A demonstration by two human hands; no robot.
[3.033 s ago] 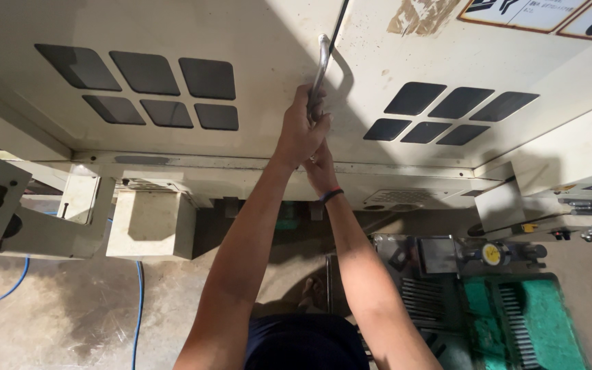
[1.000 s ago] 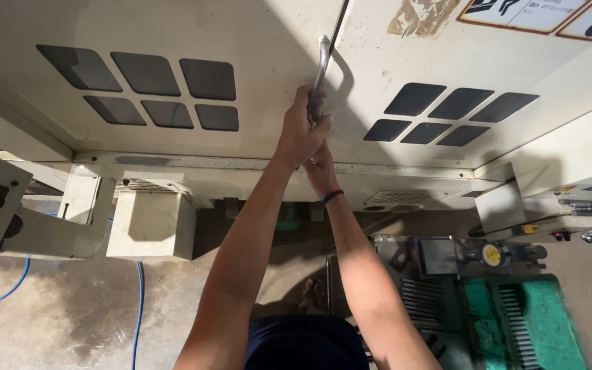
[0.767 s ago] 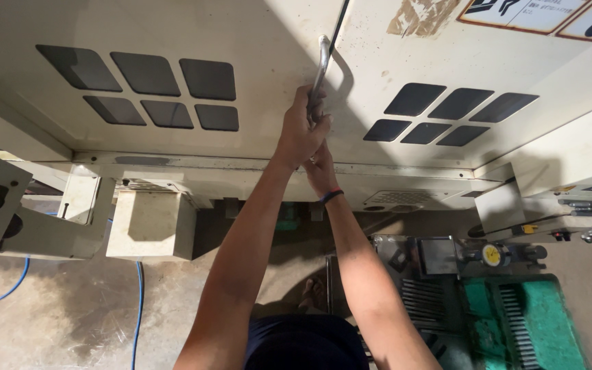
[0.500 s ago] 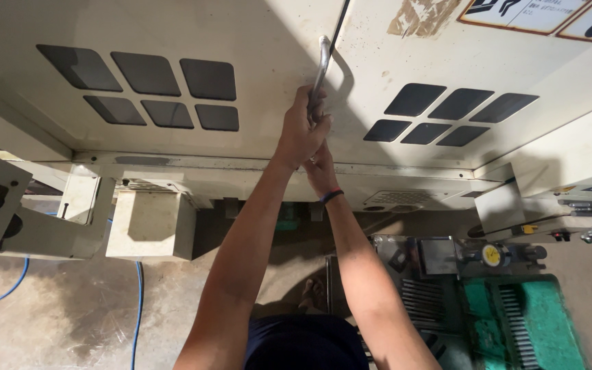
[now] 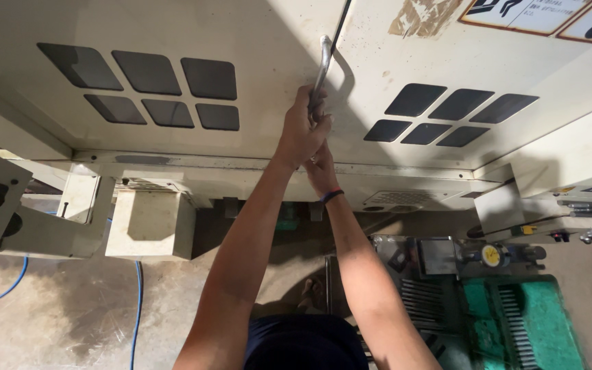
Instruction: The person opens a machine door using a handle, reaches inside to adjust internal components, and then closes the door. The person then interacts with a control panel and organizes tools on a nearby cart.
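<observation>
Both hands are raised to a metal bar handle (image 5: pixel 323 65) fixed at the edge of a cream machine door panel (image 5: pixel 173 41), beside the dark seam where it meets the neighbouring panel (image 5: pixel 447 62). Left hand (image 5: pixel 301 133) is clenched around the lower part of the handle, fingers wrapped fully. Right hand (image 5: pixel 321 164) sits just below and partly behind the left, touching it; whether it grips the handle or only braces cannot be told. A dark band (image 5: pixel 331 196) circles the right wrist. Judgement: the handle is rigid, smooth steel, possibly slick under a sweaty palm; the sheet-metal door behind it looks large and likely heavy, so the bar's straight middle section is the sensible hold. Both panels carry clusters of dark diamond-shaped windows (image 5: pixel 149 85). Below: a worn concrete floor (image 5: pixel 56 315) with stains, a blue hose (image 5: pixel 136 301) trailing across it, a green machine part (image 5: pixel 522 322) at lower right, and a small dial gauge (image 5: pixel 491 255) above it.
</observation>
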